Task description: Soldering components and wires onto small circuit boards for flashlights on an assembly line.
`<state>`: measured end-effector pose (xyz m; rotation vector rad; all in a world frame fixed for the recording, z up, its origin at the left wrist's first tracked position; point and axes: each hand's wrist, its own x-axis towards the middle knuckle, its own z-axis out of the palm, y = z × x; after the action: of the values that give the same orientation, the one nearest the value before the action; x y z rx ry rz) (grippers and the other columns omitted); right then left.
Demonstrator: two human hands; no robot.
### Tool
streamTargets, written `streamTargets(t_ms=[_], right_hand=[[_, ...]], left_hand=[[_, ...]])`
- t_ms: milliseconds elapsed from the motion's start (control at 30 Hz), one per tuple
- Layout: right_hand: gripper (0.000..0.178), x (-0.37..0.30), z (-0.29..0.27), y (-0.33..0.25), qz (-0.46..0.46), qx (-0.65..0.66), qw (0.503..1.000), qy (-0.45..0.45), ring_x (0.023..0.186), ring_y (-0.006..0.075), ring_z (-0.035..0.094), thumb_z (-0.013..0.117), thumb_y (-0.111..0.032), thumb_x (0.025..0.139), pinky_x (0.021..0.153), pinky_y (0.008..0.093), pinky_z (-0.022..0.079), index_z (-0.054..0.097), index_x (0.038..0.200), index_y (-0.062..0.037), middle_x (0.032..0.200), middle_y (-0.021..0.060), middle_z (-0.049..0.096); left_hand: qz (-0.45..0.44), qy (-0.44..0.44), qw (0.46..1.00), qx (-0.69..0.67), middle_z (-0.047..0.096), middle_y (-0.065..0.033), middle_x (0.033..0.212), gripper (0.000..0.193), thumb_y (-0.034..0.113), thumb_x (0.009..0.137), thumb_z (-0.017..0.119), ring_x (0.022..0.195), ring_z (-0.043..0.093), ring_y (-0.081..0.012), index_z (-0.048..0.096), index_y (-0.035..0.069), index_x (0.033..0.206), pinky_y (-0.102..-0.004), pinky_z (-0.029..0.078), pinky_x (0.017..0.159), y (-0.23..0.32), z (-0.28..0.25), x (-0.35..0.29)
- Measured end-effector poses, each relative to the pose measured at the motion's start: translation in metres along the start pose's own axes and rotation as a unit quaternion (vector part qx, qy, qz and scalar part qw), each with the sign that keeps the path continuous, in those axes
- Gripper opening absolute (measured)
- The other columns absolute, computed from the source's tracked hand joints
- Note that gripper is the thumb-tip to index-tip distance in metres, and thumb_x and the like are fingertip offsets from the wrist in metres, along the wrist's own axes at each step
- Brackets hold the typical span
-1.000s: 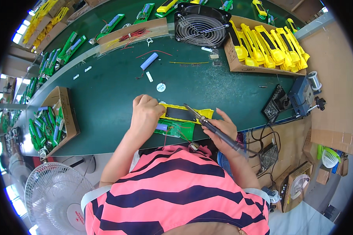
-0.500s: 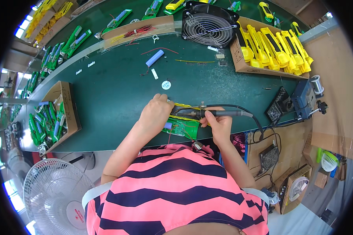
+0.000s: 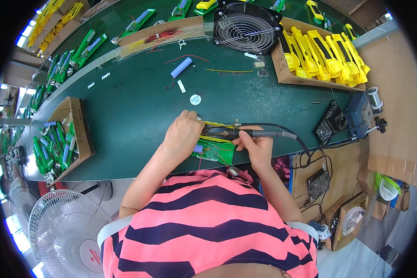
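At a green desk (image 3: 134,116), a soldering iron (image 3: 268,133) reaches over a yellow casing (image 3: 216,138) just beyond a green casing (image 3: 223,152). The right hand (image 3: 259,147) has its grip around the iron; the left hand's (image 3: 183,134) grip, by the yellow casing's end, is hidden. Soldering appears underway, next demanding steadiness.

A: Working at which kind of surface?
B: At a dark green workbench (image 3: 125,129).
A: And carrying what, in the middle?
B: Carrying one blue cell (image 3: 181,67), one round white sticker (image 3: 195,100), one red wire (image 3: 187,56) and one yellow wire (image 3: 229,71).
A: Toward the sides?
B: Bearing one left cardboard box (image 3: 83,132), one right cardboard box (image 3: 277,68) and, by the near edge, one green casing (image 3: 222,151).
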<state>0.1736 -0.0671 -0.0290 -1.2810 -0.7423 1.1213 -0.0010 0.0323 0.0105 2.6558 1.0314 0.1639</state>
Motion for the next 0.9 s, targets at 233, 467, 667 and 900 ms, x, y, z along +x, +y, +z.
streamTargets(t_ms=[233, 467, 667, 900], right_hand=[[0.018, -0.018, -0.012, -0.013, -0.141, -0.058, 0.988, 0.021, 0.069, 0.016, 0.063, 0.056, -0.001, 0.082, 0.061, 0.0242, 0.05, 0.052, 0.098, 0.0065, 0.078, 0.0131, 0.062], [0.028, -0.026, -0.034, -0.015, -0.273, -0.304, 0.912, 0.034, 0.088, 0.0255, 0.062, 0.063, -0.005, 0.076, 0.084, 0.0376, 0.045, 0.051, 0.101, 0.0, 0.087, 0.0114, 0.064], [0.053, -0.021, -0.037, -0.017, -0.222, -0.384, 0.895, -0.038, 0.111, 0.0255, 0.048, 0.067, -0.005, 0.068, 0.102, 0.046, 0.022, 0.04, 0.114, -0.0042, 0.108, 0.0077, 0.058], [0.056, -0.02, -0.042, -0.012, -0.206, -0.378, 0.901, -0.054, 0.106, 0.0271, 0.052, 0.067, -0.006, 0.068, 0.104, 0.0451, 0.021, 0.038, 0.116, -0.0047, 0.111, 0.0069, 0.057]], left_hand=[[0.005, -0.003, 0.999, 0.046, 0.053, -0.0116, 0.073, 0.009, -0.001, 0.062, 0.054, 0.075, 0.054, -0.0259, 0.062, 0.002, 0.067, -0.0344, 0.047, 0.064, 0.001, 0.001, 0.002], [0.011, 0.025, 0.994, 0.102, 0.053, -0.0083, 0.07, 0.008, 0.001, 0.06, 0.054, 0.073, 0.052, -0.0229, 0.059, 0.005, 0.065, -0.0328, 0.044, 0.063, 0.003, 0.004, 0.002], [0.023, 0.015, 0.991, 0.131, 0.055, -0.0053, 0.07, 0.009, 0.005, 0.06, 0.057, 0.076, 0.052, -0.0192, 0.062, 0.007, 0.067, -0.0291, 0.041, 0.062, 0.004, 0.0, 0.002], [0.014, 0.019, 0.992, 0.124, 0.053, -0.005, 0.07, 0.007, 0.006, 0.061, 0.057, 0.076, 0.05, -0.0198, 0.063, 0.008, 0.065, -0.032, 0.038, 0.065, 0.002, 0.001, 0.002]])
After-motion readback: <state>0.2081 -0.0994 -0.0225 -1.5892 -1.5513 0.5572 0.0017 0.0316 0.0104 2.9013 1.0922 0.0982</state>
